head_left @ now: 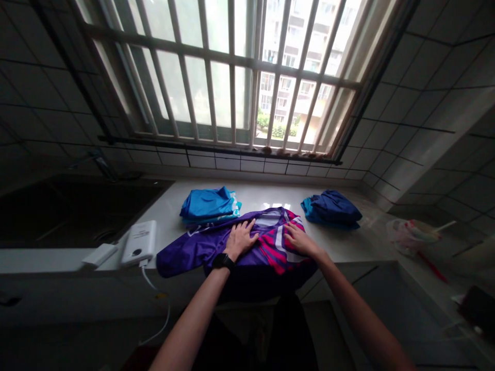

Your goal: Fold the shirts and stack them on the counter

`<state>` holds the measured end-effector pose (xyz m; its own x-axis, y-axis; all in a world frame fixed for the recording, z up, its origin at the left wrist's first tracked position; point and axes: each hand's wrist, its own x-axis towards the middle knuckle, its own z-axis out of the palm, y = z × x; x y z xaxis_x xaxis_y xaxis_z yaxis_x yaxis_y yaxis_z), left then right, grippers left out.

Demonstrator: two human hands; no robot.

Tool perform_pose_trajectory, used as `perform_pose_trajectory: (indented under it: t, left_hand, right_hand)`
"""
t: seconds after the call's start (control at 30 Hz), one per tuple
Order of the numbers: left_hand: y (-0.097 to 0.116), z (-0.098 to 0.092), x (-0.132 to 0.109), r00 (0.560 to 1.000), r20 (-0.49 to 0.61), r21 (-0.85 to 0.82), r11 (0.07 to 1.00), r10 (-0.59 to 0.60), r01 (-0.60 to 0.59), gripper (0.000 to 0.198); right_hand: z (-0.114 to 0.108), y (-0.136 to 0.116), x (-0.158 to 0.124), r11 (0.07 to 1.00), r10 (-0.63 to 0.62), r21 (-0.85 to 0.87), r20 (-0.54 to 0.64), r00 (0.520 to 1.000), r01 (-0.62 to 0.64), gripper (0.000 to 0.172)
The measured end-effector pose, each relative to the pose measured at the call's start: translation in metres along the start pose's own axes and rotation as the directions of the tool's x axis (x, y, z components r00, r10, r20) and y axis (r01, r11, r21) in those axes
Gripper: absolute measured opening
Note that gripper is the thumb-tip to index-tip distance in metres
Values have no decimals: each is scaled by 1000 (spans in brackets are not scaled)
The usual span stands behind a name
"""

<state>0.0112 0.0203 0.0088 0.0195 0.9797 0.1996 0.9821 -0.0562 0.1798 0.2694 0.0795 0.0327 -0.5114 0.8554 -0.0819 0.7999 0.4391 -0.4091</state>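
A purple jersey [193, 247] with pink and white stripes lies spread on the pale counter [266, 196], its lower part hanging over the front edge. My left hand [240, 238], with a black watch on the wrist, rests flat on the middle of the jersey, fingers spread. My right hand [298, 238] lies flat on the striped part near the collar, fingers stretched out. Neither hand holds anything.
A folded light-blue garment [209, 204] lies behind the jersey at the left, a folded dark-blue one [333, 208] at the right. A white power bank [139, 242] with a cable and a small white block [99, 254] sit left, beside a dark sink [69, 211]. A barred window is behind.
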Motion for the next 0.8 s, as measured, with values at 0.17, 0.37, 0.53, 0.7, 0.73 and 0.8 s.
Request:
perform_pose_trajectory:
  t: [0.17, 0.37, 0.53, 0.7, 0.73, 0.8]
  left_hand:
    - [0, 3, 1, 992, -121, -58, 997, 47, -54, 51]
    - [0, 6, 0, 993, -113, 5, 999, -45, 46, 45]
    - [-2, 10, 1, 993, -84, 15, 997, -78, 80, 55]
    - [7, -1, -3, 972, -222, 24, 997, 80, -76, 49]
    - [7, -7, -6, 965, -237, 45, 994, 112, -104, 43]
    - [-1, -22, -15, 969, -234, 85, 994, 80, -62, 33]
  right_hand:
    - [30, -4, 8, 923, 180, -335, -54, 982, -188, 59]
    - [29, 0, 18, 896, 232, -328, -229, 945, -299, 58]
    - [34, 1, 19, 907, 231, -294, -253, 939, -302, 57]
    - [34, 0, 16, 918, 217, -275, -258, 942, -286, 57]
    - [34, 0, 15, 918, 210, -281, -257, 944, -280, 57]
    - [35, 1, 12, 916, 195, -296, -257, 946, -270, 57]
